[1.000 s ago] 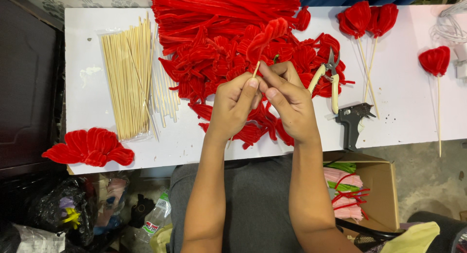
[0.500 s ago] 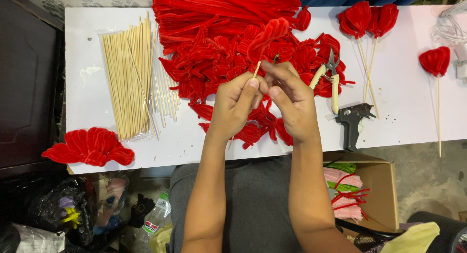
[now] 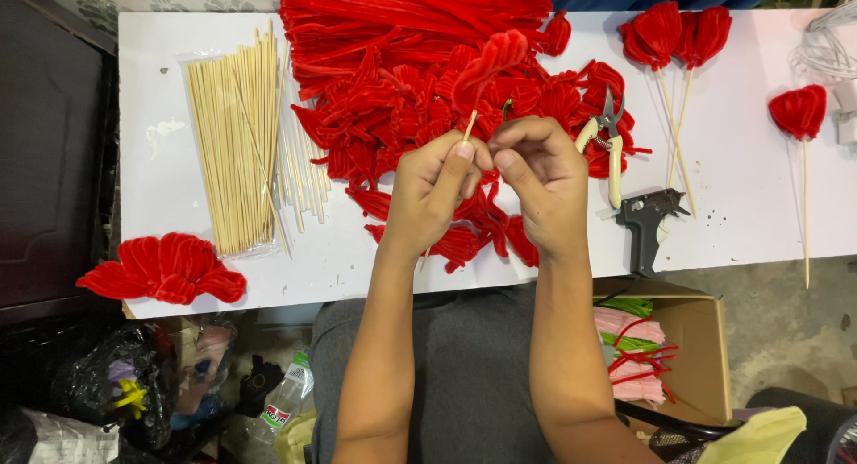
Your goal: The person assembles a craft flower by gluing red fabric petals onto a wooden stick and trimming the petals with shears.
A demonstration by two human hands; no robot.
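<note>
— Head view, straight down: where does the thin pale wooden stick [image 3: 470, 126] with the red fuzzy pipe-cleaner petal [image 3: 489, 61] on its end lie from the hands?

— Right between them. The left hand [image 3: 431, 192] is pinched shut on the stick, thumb and forefinger clamped just below the exposed tip. The right hand [image 3: 538, 174] is closed too, its fingertips meeting the left's at the stick, gripping what looks like a bit of green stem [image 3: 506, 107]; exactly what it grips I cannot tell.

— And the long axis?

— Tilted, running from about 7 o'clock, where a sliver of it peeks out under the left palm, up to 1 o'clock, where the petal curls over the heap of red pipe-cleaner pieces [image 3: 420, 89]. The left hand is the nearer one; it carries the stick, and the right only touches in from 3 o'clock.

— What sits around them?

— On the white surface [image 3: 741, 214]: a clear bag of bamboo skewers [image 3: 234, 152] at 9 o'clock, yellow-handled snips [image 3: 607, 143] and a dark grey glue gun [image 3: 650, 223] toward 3 and 4 o'clock, finished red flowers on sticks [image 3: 674, 36] at 2 o'clock.

— Any difference from a second ago?

— Very little. The hands hold the same spot and the same pinch; the right fingers have curled in slightly tighter, and the petal leans much as it did.
</note>
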